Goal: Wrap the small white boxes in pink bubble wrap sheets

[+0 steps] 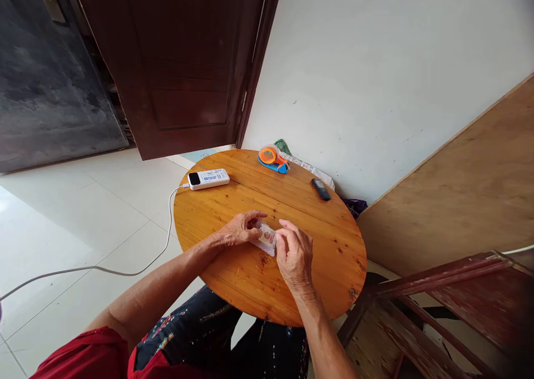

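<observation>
A small clear plastic packet [268,244] with red print and something pale inside is between my hands, just over the near half of the round wooden table [233,290]. My left hand [242,229] pinches its left end between thumb and fingers. At the packet's right edge, the thumb and index finger of my right hand [294,252] are closed on the plastic, with the other fingers curled. The fingertips hide parts of both ends.
A white power bank-like device [212,179] with a cable [169,223] lies at the table's left. Toward the back are an orange and blue tape dispenser [273,159] and a blurred dark object [321,190]. A wooden chair [442,290] stands at right.
</observation>
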A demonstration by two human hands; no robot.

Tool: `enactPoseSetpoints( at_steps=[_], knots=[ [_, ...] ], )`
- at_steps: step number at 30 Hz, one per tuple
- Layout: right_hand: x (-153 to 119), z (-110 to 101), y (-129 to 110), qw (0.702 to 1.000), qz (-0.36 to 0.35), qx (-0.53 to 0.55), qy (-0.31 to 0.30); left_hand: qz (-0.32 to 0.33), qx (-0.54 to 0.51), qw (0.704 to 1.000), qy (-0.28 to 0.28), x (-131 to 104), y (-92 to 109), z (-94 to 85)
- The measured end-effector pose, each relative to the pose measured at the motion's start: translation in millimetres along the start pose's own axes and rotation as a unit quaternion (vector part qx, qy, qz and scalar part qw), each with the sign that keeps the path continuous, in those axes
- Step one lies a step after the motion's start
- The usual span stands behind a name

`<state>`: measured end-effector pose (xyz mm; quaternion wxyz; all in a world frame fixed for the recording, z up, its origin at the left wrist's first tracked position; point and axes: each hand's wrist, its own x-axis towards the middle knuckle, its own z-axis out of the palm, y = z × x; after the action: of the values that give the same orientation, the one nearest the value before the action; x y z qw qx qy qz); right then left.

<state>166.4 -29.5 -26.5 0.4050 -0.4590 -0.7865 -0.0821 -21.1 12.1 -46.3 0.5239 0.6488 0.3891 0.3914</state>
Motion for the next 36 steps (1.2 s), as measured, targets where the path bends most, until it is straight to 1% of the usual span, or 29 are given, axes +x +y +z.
enactPoseSetpoints(
  at_steps=[3,5,7,10,15,18,21,23,25,28,31,32,33,36],
  knots=[
    [15.4,1.1,8.7,0.996,0.06,0.072,-0.01,0.014,0.01,1.0,-0.001,-0.7,-0.5,3.0],
    [27.5,0.8,12.8,0.987,0.106,0.111,-0.039,0.028,0.008,1.0,-0.002,-1.3,-1.3,5.7],
    [39.2,-0.4,15.5,0.976,0.154,0.138,-0.072,0.042,-0.023,0.999,-0.006,-2.2,-2.5,8.6],
    [53.7,-2.0,21.4,0.963,0.198,0.156,-0.1,0.045,-0.072,0.996,-0.011,-4.0,-3.5,12.4],
    [73.1,3.2,44.8,0.948,0.256,0.152,-0.108,0.044,-0.068,0.996,-0.027,-7.5,0.7,13.3],
    [84.2,12.5,61.2,0.944,0.274,0.146,-0.11,0.038,-0.086,0.994,-0.052,-8.8,4.4,11.8],
    [92.8,25.1,73.8,0.945,0.272,0.145,-0.112,0.02,-0.144,0.986,-0.078,-8.5,5.9,11.7],
    [95.4,33.7,79.1,0.944,0.271,0.145,-0.118,0.02,-0.174,0.982,-0.072,-7.0,5.5,12.3],
    [94.3,39.7,81.7,0.943,0.273,0.145,-0.12,0.024,-0.183,0.982,-0.049,-4.5,4.7,12.4],
    [84.7,38.4,78.4,0.943,0.286,0.137,-0.099,0.0,-0.197,0.98,-0.027,-0.6,4.0,11.1],
    [67.2,22.6,64.1,0.939,0.308,0.146,-0.051,-0.041,-0.203,0.978,-0.012,1.8,5.3,8.9],
    [61.1,15.5,57.4,0.934,0.315,0.167,-0.039,-0.051,-0.201,0.978,-0.008,2.1,6.3,8.4],
    [55.6,8.6,50.2,0.93,0.31,0.191,-0.05,-0.058,-0.199,0.978,-0.005,2.3,7.5,8.1],
    [46.9,-6.3,30.2,0.927,0.278,0.207,-0.14,-0.068,-0.204,0.977,0.001,2.7,10.8,8.5]
  ],
)
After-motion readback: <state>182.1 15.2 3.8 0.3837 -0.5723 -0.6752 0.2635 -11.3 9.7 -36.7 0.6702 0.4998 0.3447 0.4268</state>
